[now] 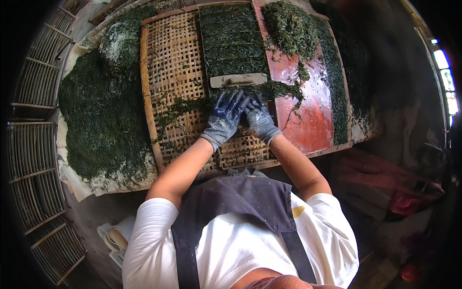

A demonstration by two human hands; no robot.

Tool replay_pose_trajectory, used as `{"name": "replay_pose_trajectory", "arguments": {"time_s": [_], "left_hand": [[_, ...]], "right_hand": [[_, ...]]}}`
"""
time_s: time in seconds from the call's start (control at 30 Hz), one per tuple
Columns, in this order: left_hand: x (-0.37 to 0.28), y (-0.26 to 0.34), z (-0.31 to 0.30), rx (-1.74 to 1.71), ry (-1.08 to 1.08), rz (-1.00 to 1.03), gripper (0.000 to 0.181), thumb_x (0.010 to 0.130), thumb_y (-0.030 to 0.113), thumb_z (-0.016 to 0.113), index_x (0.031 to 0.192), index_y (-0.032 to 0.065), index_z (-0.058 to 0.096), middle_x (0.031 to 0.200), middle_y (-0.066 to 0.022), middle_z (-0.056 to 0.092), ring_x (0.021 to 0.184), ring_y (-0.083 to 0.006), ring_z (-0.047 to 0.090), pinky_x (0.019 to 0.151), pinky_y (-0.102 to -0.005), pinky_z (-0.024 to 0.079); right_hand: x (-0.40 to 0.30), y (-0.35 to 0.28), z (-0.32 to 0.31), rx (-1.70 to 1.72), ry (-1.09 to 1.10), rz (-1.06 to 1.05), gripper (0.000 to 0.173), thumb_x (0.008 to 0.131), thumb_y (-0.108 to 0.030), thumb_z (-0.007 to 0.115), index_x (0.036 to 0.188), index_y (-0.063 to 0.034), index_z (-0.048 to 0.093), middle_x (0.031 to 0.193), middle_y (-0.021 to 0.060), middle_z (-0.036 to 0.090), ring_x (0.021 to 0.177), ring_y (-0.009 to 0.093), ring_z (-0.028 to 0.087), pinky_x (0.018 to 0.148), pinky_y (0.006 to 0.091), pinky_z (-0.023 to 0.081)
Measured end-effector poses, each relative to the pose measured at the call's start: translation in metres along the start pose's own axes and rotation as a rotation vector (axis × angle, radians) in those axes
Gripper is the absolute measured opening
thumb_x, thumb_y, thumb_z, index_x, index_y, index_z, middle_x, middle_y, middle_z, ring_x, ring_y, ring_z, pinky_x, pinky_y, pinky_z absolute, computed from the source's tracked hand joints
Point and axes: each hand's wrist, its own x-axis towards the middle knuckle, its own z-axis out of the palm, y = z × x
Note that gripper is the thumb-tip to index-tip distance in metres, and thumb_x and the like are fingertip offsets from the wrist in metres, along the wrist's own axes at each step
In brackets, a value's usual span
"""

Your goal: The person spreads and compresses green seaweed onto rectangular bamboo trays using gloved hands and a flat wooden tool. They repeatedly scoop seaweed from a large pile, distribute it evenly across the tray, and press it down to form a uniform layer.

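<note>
My left hand (224,115), in a grey knit glove with a dark blue coated palm and fingers, presses on dark green seaweed at the near end of a long narrow frame (203,47). Beside it, my right hand (260,116) wears a matching glove, its fingertips near the left ones on the same strand of seaweed (279,88). Just beyond the fingertips a flat grey board with a raised grip (238,80) lies on the seaweed layer (232,39) that fills the frame. Under the frame is a woven bamboo mat (175,54) with stray seaweed on it. The fingers are slightly blurred.
A wet red board (303,119) lies to the right with a heap of seaweed (290,27) at its far end. More seaweed (103,115) covers a pale sheet on the left. Slatted racks (34,159) stand at the far left. A white rolled item (121,234) is below the table.
</note>
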Motion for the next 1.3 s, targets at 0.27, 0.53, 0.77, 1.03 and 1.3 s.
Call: {"name": "replay_pose_trajectory", "arguments": {"time_s": [0.27,0.53,0.77,1.03,1.3], "left_hand": [[0.014,0.007,-0.012,-0.102,0.032,-0.012,0.054,0.096,0.019,0.060,0.147,0.0033,0.052,0.150,-0.0215,0.053,0.141,-0.0373,0.048,0.123,-0.0542,0.030],[0.047,0.045,0.018,-0.215,0.032,-0.011,0.061,0.096,0.017,0.058,0.154,0.0046,0.043,0.154,-0.0213,0.048,0.144,-0.0385,0.044,0.122,-0.0523,0.034],[0.064,0.043,0.071,-0.136,-0.370,-0.050,0.051,0.096,0.019,0.058,0.145,0.0034,0.055,0.150,-0.0220,0.054,0.140,-0.0388,0.050,0.119,-0.0515,0.037],[0.080,0.044,0.067,-0.138,-0.411,-0.383,0.051,0.102,0.034,0.056,0.141,0.0016,0.058,0.147,-0.0202,0.058,0.133,-0.0353,0.057,0.112,-0.0458,0.046],[0.058,0.044,0.100,-0.064,-0.164,0.010,0.036,0.096,0.023,0.059,0.126,0.0034,0.064,0.130,-0.0208,0.066,0.124,-0.0357,0.061,0.110,-0.0485,0.048]], "right_hand": [[-0.015,0.016,0.002,0.154,-0.113,0.047,0.078,0.087,-0.026,0.077,0.156,-0.0116,0.045,0.159,0.0175,0.045,0.151,0.037,0.037,0.130,0.0513,0.020],[0.001,0.114,-0.075,0.100,0.172,0.123,0.069,0.079,-0.041,0.083,0.139,-0.0146,0.061,0.144,0.0157,0.058,0.138,0.040,0.051,0.120,0.0508,0.037],[0.036,0.105,-0.084,0.098,-0.129,0.208,0.022,0.090,-0.020,0.063,0.101,-0.0016,0.069,0.107,0.0171,0.075,0.100,0.036,0.074,0.084,0.0489,0.059],[0.052,0.023,-0.108,0.483,0.006,-0.121,0.032,0.087,-0.022,0.069,0.112,-0.0019,0.069,0.110,0.0246,0.071,0.105,0.040,0.069,0.095,0.0502,0.054],[0.004,0.018,-0.060,1.001,0.073,0.142,0.053,0.102,-0.039,0.060,0.142,-0.0036,0.059,0.128,0.0231,0.068,0.121,0.036,0.064,0.111,0.0397,0.046]]}}
